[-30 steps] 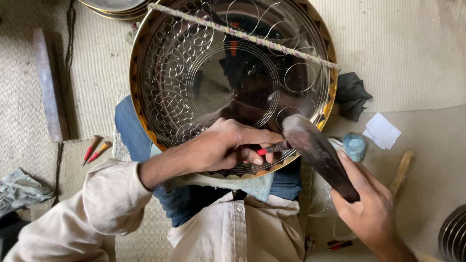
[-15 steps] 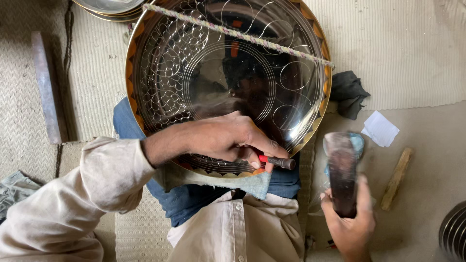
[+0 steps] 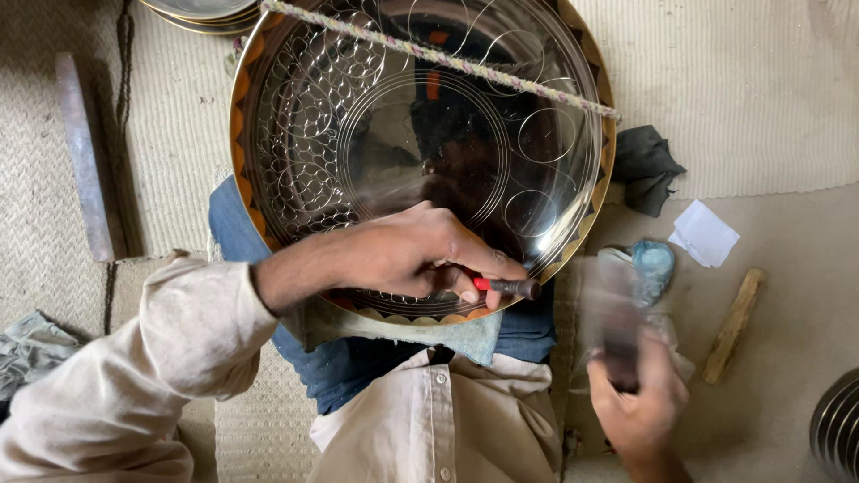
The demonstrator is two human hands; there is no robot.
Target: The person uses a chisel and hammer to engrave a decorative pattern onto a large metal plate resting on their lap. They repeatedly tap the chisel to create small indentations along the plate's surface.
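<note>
Mallet [image 3: 613, 326] blurred in right hand [image 3: 637, 407]; left hand [image 3: 416, 255] gripping half-hidden chisel [image 3: 512, 287].

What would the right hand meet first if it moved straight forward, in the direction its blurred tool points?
The right hand points its dark tool up the picture. The first thing in that line looks to be the blue-green lump beside the big engraved metal tray. Motion blur makes the distance unclear.
</note>
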